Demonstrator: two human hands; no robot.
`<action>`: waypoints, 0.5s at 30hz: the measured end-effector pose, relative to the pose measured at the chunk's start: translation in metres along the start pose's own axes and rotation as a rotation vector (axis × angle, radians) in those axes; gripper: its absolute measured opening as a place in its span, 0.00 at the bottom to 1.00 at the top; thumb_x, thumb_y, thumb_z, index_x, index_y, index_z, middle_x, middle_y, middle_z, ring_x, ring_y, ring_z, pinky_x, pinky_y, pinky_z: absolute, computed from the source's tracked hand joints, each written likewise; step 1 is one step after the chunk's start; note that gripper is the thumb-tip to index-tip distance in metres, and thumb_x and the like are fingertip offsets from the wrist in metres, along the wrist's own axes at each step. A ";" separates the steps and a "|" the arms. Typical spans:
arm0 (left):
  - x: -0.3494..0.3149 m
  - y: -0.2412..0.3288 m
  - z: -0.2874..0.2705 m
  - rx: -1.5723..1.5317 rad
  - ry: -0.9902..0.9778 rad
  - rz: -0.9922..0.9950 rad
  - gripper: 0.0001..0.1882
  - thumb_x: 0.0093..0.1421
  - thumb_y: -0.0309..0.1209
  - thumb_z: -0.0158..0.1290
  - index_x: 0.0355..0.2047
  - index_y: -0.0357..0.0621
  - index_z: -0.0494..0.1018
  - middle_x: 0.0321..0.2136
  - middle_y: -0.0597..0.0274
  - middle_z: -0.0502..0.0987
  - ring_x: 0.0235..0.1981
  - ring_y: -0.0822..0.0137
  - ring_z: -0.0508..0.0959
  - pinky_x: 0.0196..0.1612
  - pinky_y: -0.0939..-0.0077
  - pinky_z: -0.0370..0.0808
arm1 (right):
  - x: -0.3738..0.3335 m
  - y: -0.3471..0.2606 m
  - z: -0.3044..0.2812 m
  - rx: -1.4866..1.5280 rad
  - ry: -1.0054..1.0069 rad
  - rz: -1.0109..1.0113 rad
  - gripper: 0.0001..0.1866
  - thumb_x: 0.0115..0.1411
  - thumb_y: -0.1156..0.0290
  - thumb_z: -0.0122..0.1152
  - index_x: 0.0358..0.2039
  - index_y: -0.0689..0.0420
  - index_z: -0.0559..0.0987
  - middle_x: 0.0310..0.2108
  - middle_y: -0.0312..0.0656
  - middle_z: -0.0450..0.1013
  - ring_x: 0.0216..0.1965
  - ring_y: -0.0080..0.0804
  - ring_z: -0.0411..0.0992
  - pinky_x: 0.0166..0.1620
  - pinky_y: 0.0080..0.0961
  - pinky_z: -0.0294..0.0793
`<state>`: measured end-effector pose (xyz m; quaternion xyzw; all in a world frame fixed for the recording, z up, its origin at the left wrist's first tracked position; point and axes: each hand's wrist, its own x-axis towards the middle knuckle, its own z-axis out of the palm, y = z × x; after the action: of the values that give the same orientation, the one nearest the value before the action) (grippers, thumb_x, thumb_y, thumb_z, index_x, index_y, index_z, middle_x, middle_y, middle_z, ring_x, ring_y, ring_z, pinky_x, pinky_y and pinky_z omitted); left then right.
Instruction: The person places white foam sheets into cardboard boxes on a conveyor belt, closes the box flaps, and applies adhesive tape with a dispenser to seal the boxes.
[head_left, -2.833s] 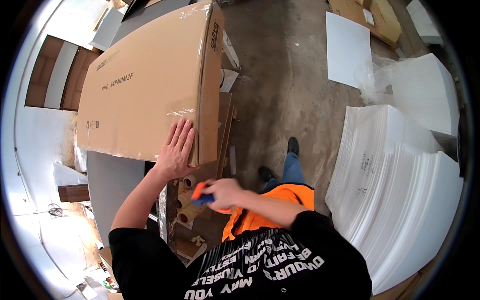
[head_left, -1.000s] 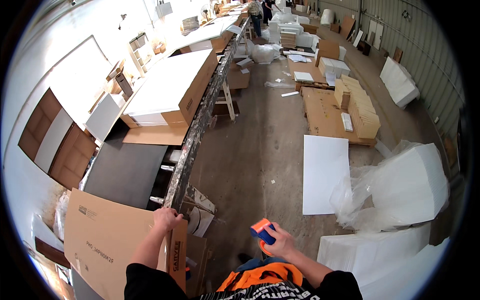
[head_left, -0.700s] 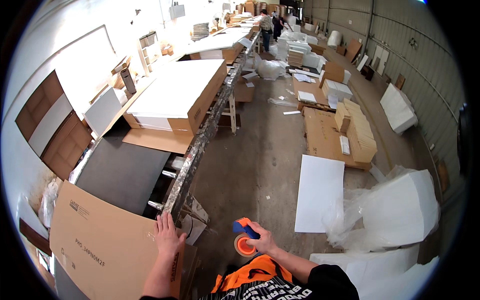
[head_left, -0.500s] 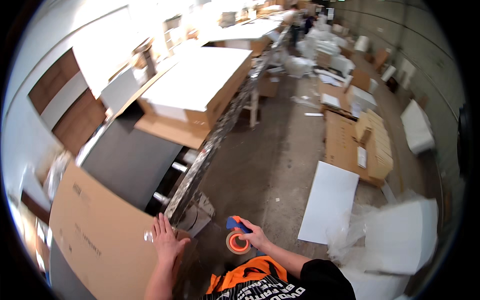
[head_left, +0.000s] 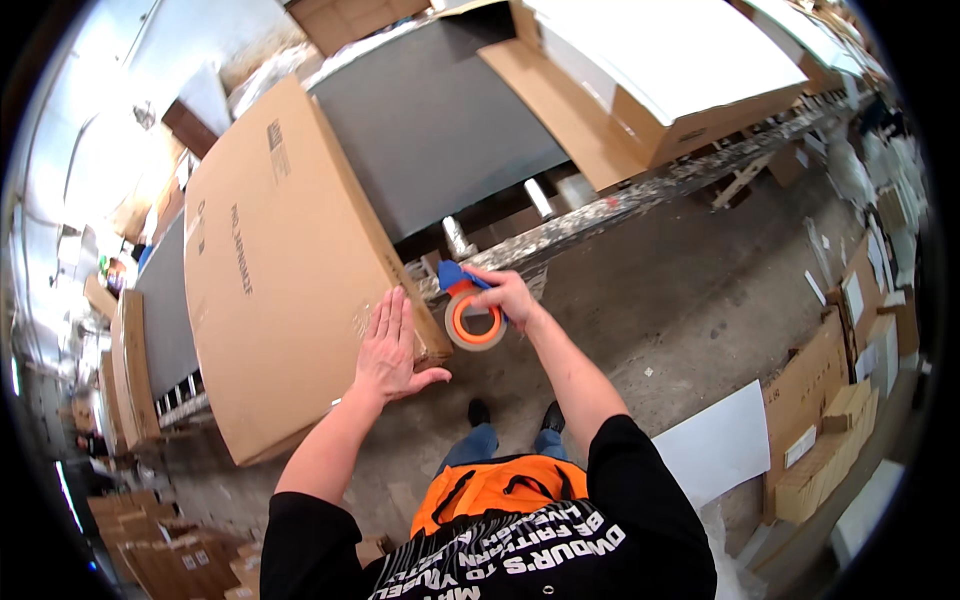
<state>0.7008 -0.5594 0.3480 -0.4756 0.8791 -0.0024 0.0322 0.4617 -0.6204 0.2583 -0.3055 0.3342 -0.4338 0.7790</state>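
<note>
A large closed cardboard box (head_left: 270, 260) lies on the conveyor in front of me, to the left. My left hand (head_left: 390, 350) rests flat on its near right corner, fingers stretched out, beside a shiny strip of clear tape. In my right hand (head_left: 508, 298) I grip a blue and orange tape dispenser (head_left: 458, 278) carrying a roll of tape (head_left: 478, 322). The dispenser is just off the box's right end, near the conveyor's edge. Whether it touches the box I cannot tell.
The dark conveyor belt (head_left: 430, 120) runs past the box, with metal rollers (head_left: 538, 198) along its worn side rail (head_left: 620, 205). Farther right, an open carton (head_left: 690, 130) holds a white slab. Flattened cardboard (head_left: 815, 370) and a white sheet (head_left: 715, 445) lie on the floor to the right.
My view has swung left, bringing more of the box into sight. The dispenser in my right hand has come closer to the box's end, while my left hand stays on the box.
</note>
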 end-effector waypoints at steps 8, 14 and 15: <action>-0.012 -0.009 0.003 0.013 -0.046 0.008 0.71 0.41 0.79 0.43 0.63 0.19 0.45 0.66 0.32 0.43 0.70 0.42 0.41 0.70 0.54 0.39 | -0.099 0.058 0.033 -0.573 -0.410 0.291 0.34 0.37 0.74 0.69 0.52 0.58 0.78 0.54 0.45 0.73 0.52 0.25 0.72 0.55 0.21 0.68; -0.004 -0.007 0.000 -0.027 -0.060 -0.037 0.61 0.42 0.54 0.63 0.63 0.23 0.46 0.67 0.35 0.44 0.69 0.43 0.44 0.70 0.55 0.42 | -0.063 0.104 0.144 -1.252 -0.497 -0.235 0.22 0.38 0.64 0.61 0.39 0.53 0.79 0.34 0.50 0.75 0.37 0.43 0.77 0.41 0.40 0.76; -0.003 -0.006 -0.001 -0.022 -0.075 -0.033 0.61 0.42 0.54 0.63 0.63 0.23 0.47 0.67 0.35 0.44 0.69 0.43 0.44 0.70 0.55 0.42 | -0.067 0.123 0.153 -1.271 -0.503 -0.346 0.24 0.38 0.64 0.60 0.41 0.50 0.79 0.35 0.49 0.75 0.36 0.44 0.76 0.39 0.40 0.76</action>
<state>0.7079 -0.5600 0.3499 -0.4903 0.8692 0.0243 0.0597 0.6131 -0.4793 0.2718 -0.8412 0.2790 -0.1884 0.4232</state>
